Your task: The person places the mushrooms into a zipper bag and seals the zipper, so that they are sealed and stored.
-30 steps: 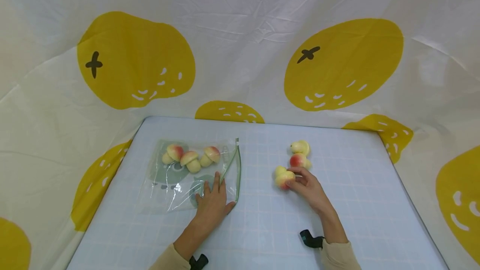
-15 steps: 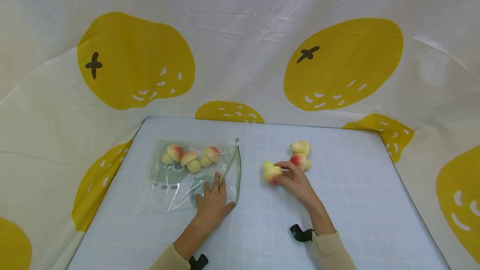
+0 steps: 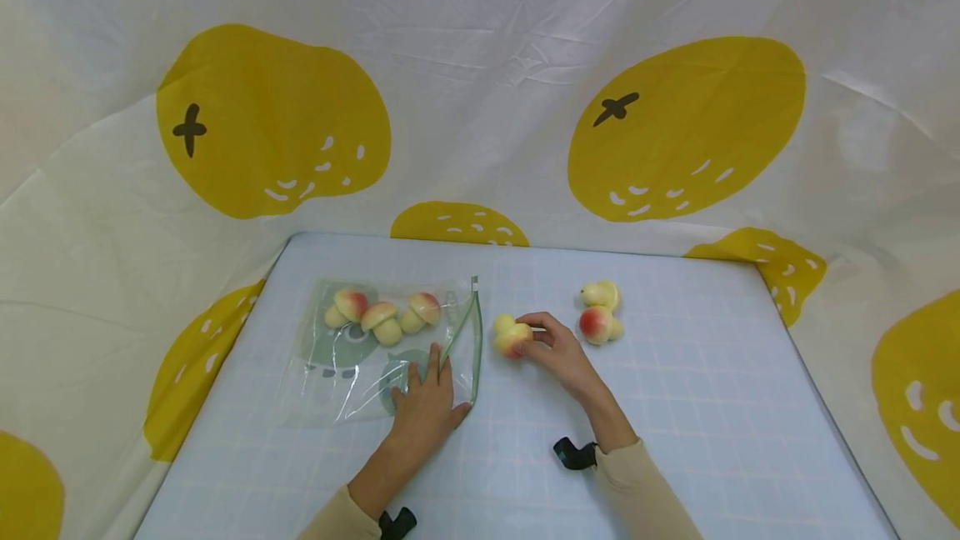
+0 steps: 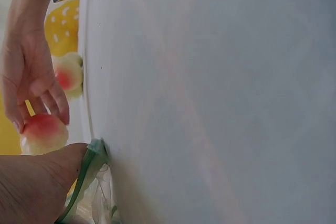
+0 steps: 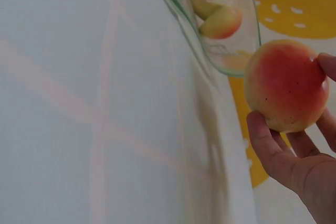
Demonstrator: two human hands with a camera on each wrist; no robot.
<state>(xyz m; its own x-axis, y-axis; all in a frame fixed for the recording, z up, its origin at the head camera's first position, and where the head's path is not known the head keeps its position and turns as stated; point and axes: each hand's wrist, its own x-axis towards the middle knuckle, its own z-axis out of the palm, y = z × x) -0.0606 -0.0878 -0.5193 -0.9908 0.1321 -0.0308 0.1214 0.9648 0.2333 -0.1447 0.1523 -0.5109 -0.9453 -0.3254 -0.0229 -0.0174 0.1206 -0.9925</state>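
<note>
My right hand (image 3: 561,359) pinches a toy mushroom (image 3: 512,337) by its rounded red-and-yellow cap, just right of a clear zip bag (image 3: 318,398). In the right wrist view the cap (image 5: 286,85) faces the camera, with thumb and fingers at its edge. Lying on the bag near its mouth, my left hand (image 3: 423,407) has its fingers spread; the thumb is at the green zip edge (image 4: 86,169). The bag's mouth gapes toward the right. Inside it are three similar mushrooms (image 3: 382,323).
Two more toy mushrooms (image 3: 598,325) (image 3: 600,296) lie together at the back right of the pale checked table (image 3: 720,407). A white cloth (image 3: 480,107) with yellow fruit prints rises behind the table. Black cameras (image 3: 576,453) sit at both wrists.
My right hand has carried the mushroom leftward, away from the other two and close to the bag's mouth. The left hand and the bag have stayed in place.
</note>
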